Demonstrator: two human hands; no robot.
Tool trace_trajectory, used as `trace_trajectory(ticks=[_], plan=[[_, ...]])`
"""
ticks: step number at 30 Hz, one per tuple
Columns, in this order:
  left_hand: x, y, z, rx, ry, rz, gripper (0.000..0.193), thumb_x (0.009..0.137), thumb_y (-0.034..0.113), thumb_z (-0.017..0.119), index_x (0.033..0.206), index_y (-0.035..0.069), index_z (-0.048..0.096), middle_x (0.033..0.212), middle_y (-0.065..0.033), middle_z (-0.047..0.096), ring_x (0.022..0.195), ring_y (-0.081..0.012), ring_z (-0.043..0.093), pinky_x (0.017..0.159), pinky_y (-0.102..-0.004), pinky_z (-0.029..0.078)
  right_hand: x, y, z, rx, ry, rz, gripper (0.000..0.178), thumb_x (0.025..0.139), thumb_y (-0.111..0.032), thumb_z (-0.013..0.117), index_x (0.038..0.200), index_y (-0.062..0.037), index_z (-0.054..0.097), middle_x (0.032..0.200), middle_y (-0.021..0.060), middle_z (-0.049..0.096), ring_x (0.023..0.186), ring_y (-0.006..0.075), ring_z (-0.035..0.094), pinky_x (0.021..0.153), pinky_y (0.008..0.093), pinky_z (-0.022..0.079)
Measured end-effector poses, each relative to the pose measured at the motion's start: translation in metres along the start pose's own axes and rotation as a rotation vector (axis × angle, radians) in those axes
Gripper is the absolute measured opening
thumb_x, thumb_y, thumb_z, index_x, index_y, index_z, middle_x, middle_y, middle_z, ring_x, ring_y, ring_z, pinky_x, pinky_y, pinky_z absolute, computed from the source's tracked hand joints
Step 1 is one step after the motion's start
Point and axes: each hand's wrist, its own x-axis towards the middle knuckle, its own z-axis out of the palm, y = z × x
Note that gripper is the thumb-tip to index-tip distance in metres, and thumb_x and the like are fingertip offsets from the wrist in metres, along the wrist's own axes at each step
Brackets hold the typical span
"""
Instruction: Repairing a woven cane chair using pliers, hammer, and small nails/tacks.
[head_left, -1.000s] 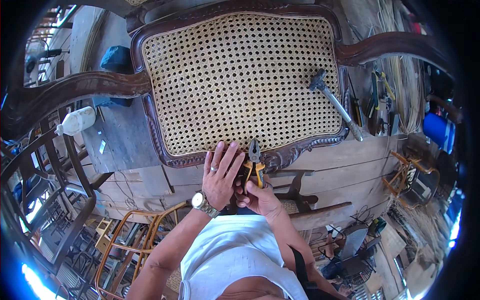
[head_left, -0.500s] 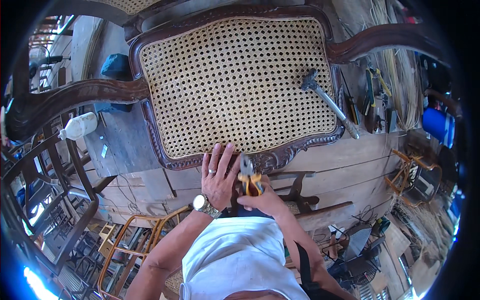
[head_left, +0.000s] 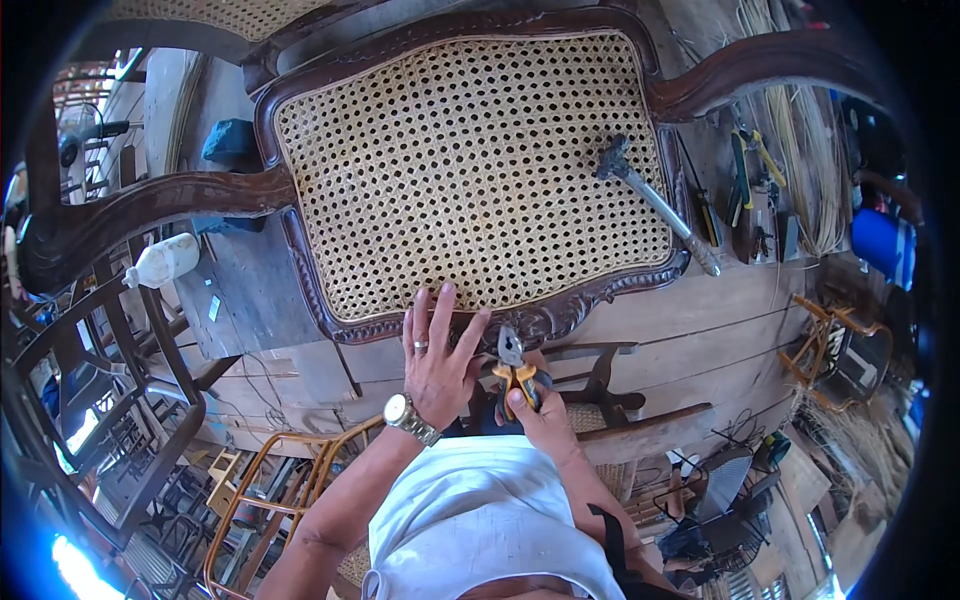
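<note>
A chair seat of woven cane [head_left: 470,170] lies in front of me, set in a dark carved wooden frame [head_left: 570,318]. My left hand [head_left: 438,375], with a ring and a wristwatch [head_left: 408,415], rests on the near rim, fingers spread and the tips on the cane. Just right of it, my right hand [head_left: 545,415] is closed round the yellow-and-black handles of a pair of pliers [head_left: 512,350]. Their metal jaws point up toward the carved rim; whether they touch it I cannot tell. A hammer [head_left: 655,200] with a metal shaft lies across the cane's right side.
Curved wooden chair arms [head_left: 170,205] extend on both sides. A white bottle [head_left: 165,260] and a teal block [head_left: 230,142] are at left. Yellow-handled tools [head_left: 742,175] and loose cane strands [head_left: 815,170] lie at right, near a blue container [head_left: 882,248]. A rattan chair frame [head_left: 320,465] stands lower left.
The pliers in my right hand have shifted a little right and toward me, away from my left hand. My left fingers have spread wider on the rim.
</note>
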Motion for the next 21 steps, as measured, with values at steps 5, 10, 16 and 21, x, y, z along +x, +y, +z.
trace_trajectory(ticks=[5,10,16,21], plan=[[0.006,0.014,0.004,0.039,-0.031,-0.061,0.083,0.071,0.012,0.079,0.149,0.026,0.053,0.168,-0.0193,0.022,0.155,-0.0467,0.016,0.123,-0.0621,0.012,-0.025,0.003,0.000,0.063,0.049,0.088,0.035,0.103,-0.036,0.065,0.105,-0.0018,0.064,0.078,0.0003,0.061,0.072,0.0103,0.059,0.066,0.0264,0.047],[0.009,0.015,-0.003,-0.009,-0.034,-0.084,0.083,0.067,0.005,0.076,0.145,0.025,0.055,0.168,-0.0167,0.023,0.156,-0.0432,0.017,0.124,-0.0602,0.012,-0.009,0.012,0.002,0.228,0.021,0.109,0.033,0.108,-0.031,0.057,0.107,0.0012,0.063,0.080,0.0044,0.064,0.074,0.0142,0.065,0.069,0.0289,0.053],[0.005,0.004,-0.006,-0.133,0.006,-0.103,0.079,0.070,0.000,0.071,0.144,0.022,0.056,0.167,-0.0148,0.028,0.155,-0.0419,0.020,0.124,-0.0579,0.013,0.019,0.006,0.004,0.413,-0.161,0.109,0.038,0.110,-0.033,0.052,0.114,0.0028,0.063,0.087,0.0101,0.070,0.075,0.0177,0.068,0.074,0.0327,0.057],[0.002,-0.004,-0.013,-0.064,-0.016,0.012,0.071,0.076,0.001,0.070,0.142,0.025,0.060,0.166,-0.0126,0.031,0.155,-0.0406,0.023,0.123,-0.0569,0.020,0.028,0.015,0.010,0.244,-0.082,0.099,0.039,0.108,-0.039,0.054,0.112,-0.0017,0.066,0.083,0.0062,0.070,0.071,0.0131,0.066,0.068,0.0272,0.053]])
